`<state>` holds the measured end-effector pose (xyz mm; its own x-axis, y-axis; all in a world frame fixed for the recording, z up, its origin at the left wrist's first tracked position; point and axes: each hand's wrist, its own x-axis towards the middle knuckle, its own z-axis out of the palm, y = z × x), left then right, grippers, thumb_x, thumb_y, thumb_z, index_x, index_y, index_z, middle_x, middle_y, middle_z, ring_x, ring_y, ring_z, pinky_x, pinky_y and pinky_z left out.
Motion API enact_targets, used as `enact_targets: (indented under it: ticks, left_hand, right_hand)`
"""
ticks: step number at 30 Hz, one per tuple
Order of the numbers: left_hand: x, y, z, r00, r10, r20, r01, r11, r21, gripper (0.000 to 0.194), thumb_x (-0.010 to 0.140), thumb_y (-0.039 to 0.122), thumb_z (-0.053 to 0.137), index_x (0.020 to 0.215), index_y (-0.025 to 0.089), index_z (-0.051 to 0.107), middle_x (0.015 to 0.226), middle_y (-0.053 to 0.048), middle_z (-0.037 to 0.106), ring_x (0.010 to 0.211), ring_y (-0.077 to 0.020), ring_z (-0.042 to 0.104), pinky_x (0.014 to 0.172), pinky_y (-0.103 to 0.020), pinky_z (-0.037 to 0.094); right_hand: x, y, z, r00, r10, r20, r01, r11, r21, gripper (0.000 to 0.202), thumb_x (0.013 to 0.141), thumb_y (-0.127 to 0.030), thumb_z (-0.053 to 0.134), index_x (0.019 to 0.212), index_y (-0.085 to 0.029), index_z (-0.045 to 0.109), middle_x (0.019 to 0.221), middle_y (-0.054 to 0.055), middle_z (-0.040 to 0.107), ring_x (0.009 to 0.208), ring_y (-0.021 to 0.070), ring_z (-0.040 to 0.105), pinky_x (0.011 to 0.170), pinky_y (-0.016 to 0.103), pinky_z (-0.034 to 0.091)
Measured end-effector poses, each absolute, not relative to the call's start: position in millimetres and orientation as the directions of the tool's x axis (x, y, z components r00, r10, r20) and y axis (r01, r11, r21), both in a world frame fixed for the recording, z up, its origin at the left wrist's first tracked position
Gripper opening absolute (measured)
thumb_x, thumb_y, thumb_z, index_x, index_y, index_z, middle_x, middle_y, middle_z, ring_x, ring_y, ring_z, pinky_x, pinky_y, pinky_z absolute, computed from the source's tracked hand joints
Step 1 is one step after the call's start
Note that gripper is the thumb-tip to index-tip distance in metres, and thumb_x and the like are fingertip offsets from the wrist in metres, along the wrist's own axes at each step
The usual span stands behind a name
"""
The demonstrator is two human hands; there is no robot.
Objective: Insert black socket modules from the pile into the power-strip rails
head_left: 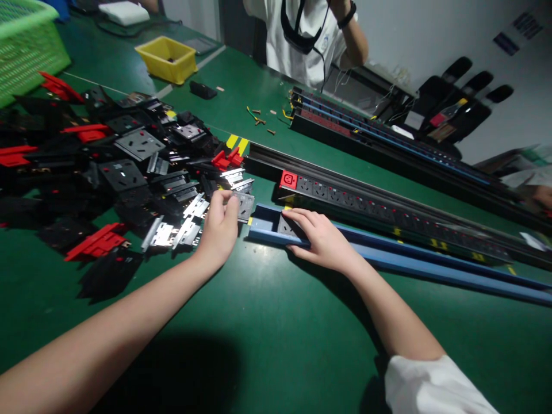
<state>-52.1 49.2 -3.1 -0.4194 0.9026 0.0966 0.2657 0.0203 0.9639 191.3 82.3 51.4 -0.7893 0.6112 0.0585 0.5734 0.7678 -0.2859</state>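
Note:
Between the thumb and fingers of my left hand (222, 227) is a dark socket module (245, 206), held just off the left end of a blue channel (264, 234). My right hand (321, 238) lies over that channel, its fingers wrapped on another socket module (286, 227) sitting inside it; the palm hides part of this piece. Behind the channel runs a black strip (349, 201) filled with a row of sockets, with a red socket (288, 179) at its left end. A heap of loose black socket modules (138, 144) spreads to the left of my left hand.
Red modules (97, 241) lie among the heap. A yellow bin (167, 60) and a green basket (30, 52) stand farther back. Small screws (259, 121) are scattered beyond the strips. More long strips (388, 144) lie near a person (302, 40) across the table.

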Motion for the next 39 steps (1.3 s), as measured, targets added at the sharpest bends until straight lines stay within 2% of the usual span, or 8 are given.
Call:
enact_targets:
  ticks: [4,6,10,19,24,30,39]
  left_hand:
    - [-52,48,4,-0.393,0.907,0.153,0.255,-0.052,0.966,0.022,0.098,0.037,0.043,0.112,0.024,0.055,0.096,-0.002,0.06,0.085,-0.0172,0.056,0.078,-0.03,0.045]
    - [-52,47,8,-0.366,0.913,0.18,0.298,-0.068,0.952,0.022,0.099,0.037,0.042,0.109,0.023,0.056,0.097,-0.002,0.061,0.085,-0.0166,0.055,0.079,-0.029,0.044]
    - [-53,46,11,-0.355,0.924,0.142,0.364,-0.003,0.932,0.025,0.099,0.043,0.041,0.1,0.023,0.056,0.091,-0.001,0.061,0.081,-0.0174,0.054,0.078,-0.03,0.043]
    - [-52,47,9,-0.346,0.931,0.119,0.341,0.006,0.94,0.025,0.098,0.041,0.042,0.105,0.023,0.058,0.087,-0.002,0.059,0.077,-0.0178,0.054,0.069,-0.029,0.041]
    - [-52,47,5,-0.3,0.947,0.111,0.383,0.013,0.924,0.026,0.098,0.041,0.043,0.112,0.024,0.056,0.091,-0.002,0.061,0.079,-0.019,0.057,0.077,-0.033,0.044]
    - [-52,47,6,-0.292,0.949,0.117,0.428,0.02,0.904,0.023,0.097,0.039,0.044,0.112,0.024,0.053,0.1,-0.004,0.062,0.093,-0.0217,0.06,0.09,-0.038,0.045]
    - [-51,45,4,-0.294,0.939,0.181,0.472,-0.022,0.882,0.022,0.098,0.037,0.04,0.113,0.023,0.048,0.108,-0.007,0.061,0.104,-0.0236,0.06,0.096,-0.04,0.045]
  right_hand:
    - [191,83,51,-0.79,0.61,0.05,0.576,0.769,-0.279,0.075,0.087,-0.034,0.065,0.153,-0.024,0.032,0.151,0.013,0.047,0.133,0.0321,0.049,0.104,0.05,0.045]
    - [191,83,51,-0.791,0.61,0.053,0.574,0.769,-0.28,0.074,0.087,-0.034,0.065,0.153,-0.024,0.032,0.151,0.013,0.047,0.133,0.032,0.049,0.104,0.051,0.045]
    - [191,82,52,-0.789,0.611,0.059,0.572,0.768,-0.288,0.075,0.087,-0.034,0.065,0.154,-0.026,0.032,0.151,0.012,0.048,0.132,0.0322,0.05,0.103,0.051,0.046]
    - [190,82,52,-0.788,0.613,0.054,0.577,0.766,-0.283,0.074,0.088,-0.034,0.065,0.154,-0.026,0.031,0.151,0.012,0.048,0.131,0.0324,0.05,0.104,0.052,0.046]
    - [190,82,52,-0.786,0.615,0.057,0.578,0.765,-0.285,0.075,0.087,-0.034,0.065,0.154,-0.027,0.031,0.151,0.012,0.048,0.131,0.0327,0.051,0.103,0.052,0.046]
    - [190,81,53,-0.784,0.618,0.049,0.585,0.764,-0.271,0.075,0.087,-0.034,0.065,0.154,-0.025,0.032,0.151,0.012,0.047,0.13,0.0325,0.051,0.104,0.051,0.046]
    - [189,81,53,-0.783,0.619,0.06,0.582,0.764,-0.277,0.076,0.087,-0.034,0.065,0.154,-0.028,0.031,0.151,0.012,0.048,0.13,0.0329,0.052,0.102,0.052,0.047]
